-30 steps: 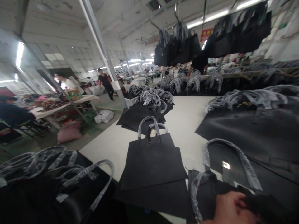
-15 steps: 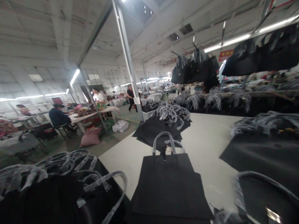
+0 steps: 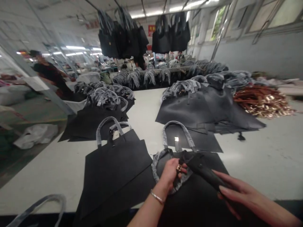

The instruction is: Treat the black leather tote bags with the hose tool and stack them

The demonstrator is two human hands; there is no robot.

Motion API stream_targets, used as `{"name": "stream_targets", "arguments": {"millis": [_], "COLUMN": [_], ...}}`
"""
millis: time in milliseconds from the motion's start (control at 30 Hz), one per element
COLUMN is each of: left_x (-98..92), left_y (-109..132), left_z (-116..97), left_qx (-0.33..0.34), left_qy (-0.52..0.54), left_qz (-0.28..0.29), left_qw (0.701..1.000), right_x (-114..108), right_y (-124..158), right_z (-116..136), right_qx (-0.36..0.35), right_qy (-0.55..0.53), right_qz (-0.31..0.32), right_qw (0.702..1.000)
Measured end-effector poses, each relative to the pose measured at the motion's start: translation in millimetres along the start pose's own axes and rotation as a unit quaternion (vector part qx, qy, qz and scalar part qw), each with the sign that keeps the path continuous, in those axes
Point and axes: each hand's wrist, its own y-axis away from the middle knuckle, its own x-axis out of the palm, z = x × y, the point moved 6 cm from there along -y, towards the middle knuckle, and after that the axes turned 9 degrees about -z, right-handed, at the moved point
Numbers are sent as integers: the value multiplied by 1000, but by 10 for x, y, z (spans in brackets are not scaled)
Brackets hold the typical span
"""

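Note:
My left hand (image 3: 168,174), with a metal bangle (image 3: 157,197) on the wrist, grips a black strap (image 3: 203,170) near its small gold buckle (image 3: 179,168). My right hand (image 3: 234,192) holds the strap's far end with its fingers. Both hands are over a black tote bag (image 3: 196,201), whose plastic-wrapped handle (image 3: 163,160) curves under my left hand. Its lower part runs out of view. To the left lies another black tote (image 3: 115,167) with wrapped handles, and a further flat black bag (image 3: 194,140) lies just beyond my hands.
The bags lie on a long white worktable (image 3: 260,164). Stacks of black bags (image 3: 189,110) stand beyond, beside a heap of brown straps with gold hardware (image 3: 262,101). Black bags (image 3: 168,34) hang overhead. A person (image 3: 48,71) stands at far left.
The view has swung to the right, bringing the strap heap into sight. Both my hands now show on the strap; earlier only part of one hand showed, at the bottom right.

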Motion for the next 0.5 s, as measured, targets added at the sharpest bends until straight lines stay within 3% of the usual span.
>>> {"name": "stream_targets", "arguments": {"millis": [133, 267, 433, 500], "left_x": [36, 26, 21, 32], "left_y": [45, 47, 49, 55], "left_z": [-5, 57, 66, 68], "left_qx": [34, 7, 14, 5], "left_qy": [-12, 6, 16, 25], "left_qz": [19, 14, 23, 29], "left_qw": [999, 1000, 1000, 999], "right_x": [117, 97, 152, 140], "right_y": [-139, -168, -120, -134], "right_z": [74, 158, 147, 187], "right_qx": [-13, -23, 4, -8], "right_qy": [-13, -25, -33, -28], "right_qz": [32, 5, 44, 19], "right_qw": [999, 999, 999, 999]}}
